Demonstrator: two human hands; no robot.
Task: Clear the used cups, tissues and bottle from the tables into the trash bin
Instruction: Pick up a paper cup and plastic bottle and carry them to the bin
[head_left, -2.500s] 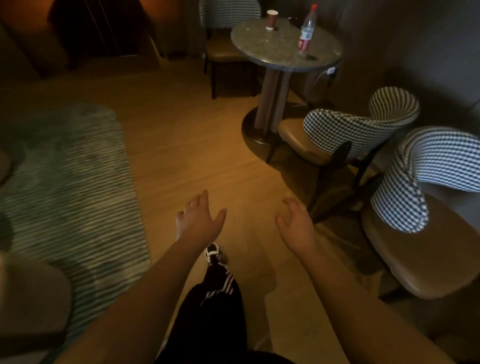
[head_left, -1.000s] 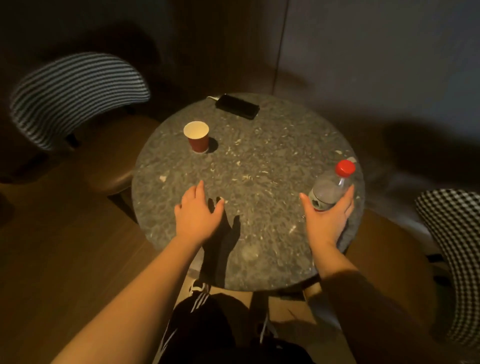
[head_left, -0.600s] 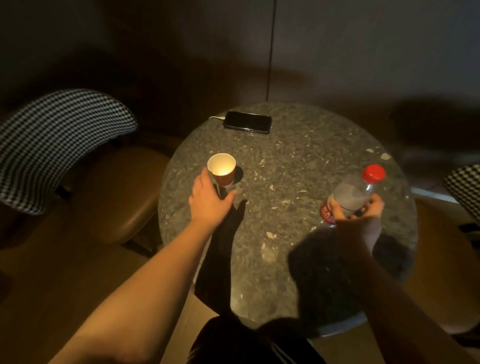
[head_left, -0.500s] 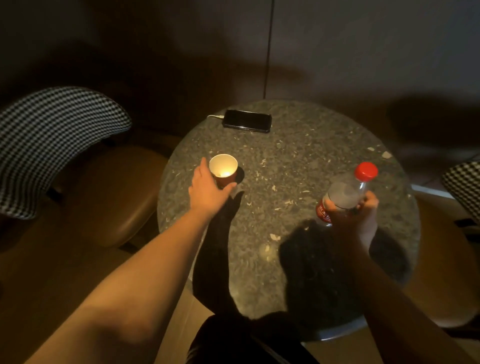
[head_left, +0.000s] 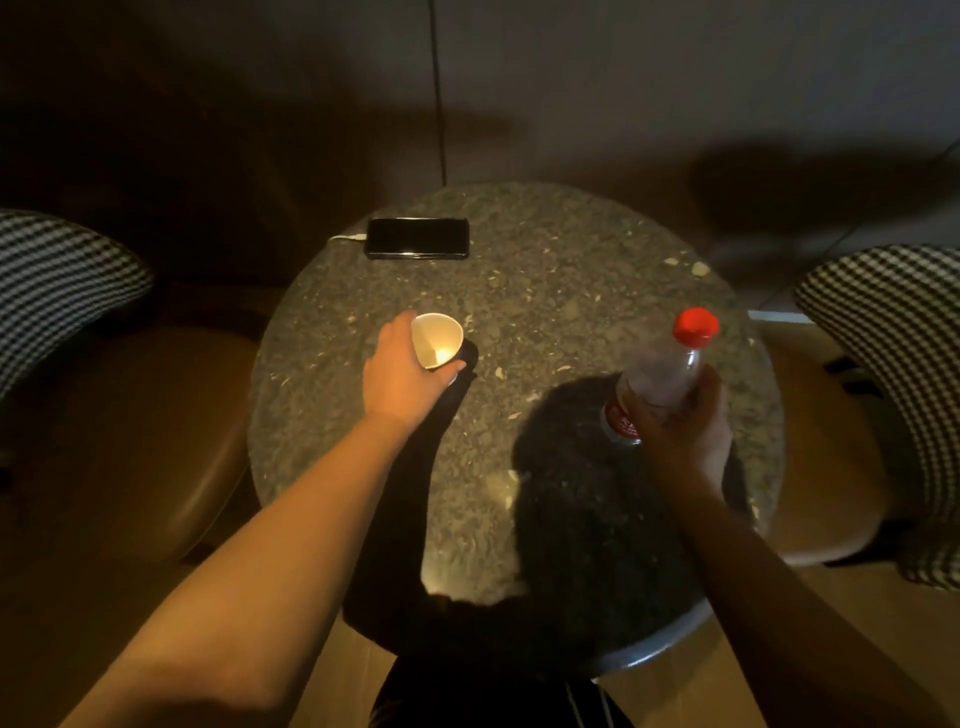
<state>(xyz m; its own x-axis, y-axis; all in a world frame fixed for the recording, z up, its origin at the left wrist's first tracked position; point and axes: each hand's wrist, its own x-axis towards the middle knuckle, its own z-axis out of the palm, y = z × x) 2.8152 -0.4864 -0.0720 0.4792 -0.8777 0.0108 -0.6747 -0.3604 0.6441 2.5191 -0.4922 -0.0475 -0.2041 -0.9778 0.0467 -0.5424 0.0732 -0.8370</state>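
Observation:
A round grey stone table (head_left: 545, 291) fills the middle of the head view. My left hand (head_left: 402, 382) is closed around a paper cup (head_left: 437, 340) with a white inside, squeezing its rim out of round, left of the table's centre. My right hand (head_left: 680, 431) grips a clear plastic bottle (head_left: 660, 374) with a red cap and red label, held tilted above the table's right side. No trash bin or tissue is in view.
A black phone (head_left: 417, 238) with a white cable lies at the table's far edge. Checked chairs with tan seats stand left (head_left: 57, 280) and right (head_left: 893, 322). A dark wall rises behind the table. Wooden floor shows below.
I walked up to the table. My right hand took the bottle and lifted it. My left hand reached the cup and closed around it, deforming its rim.

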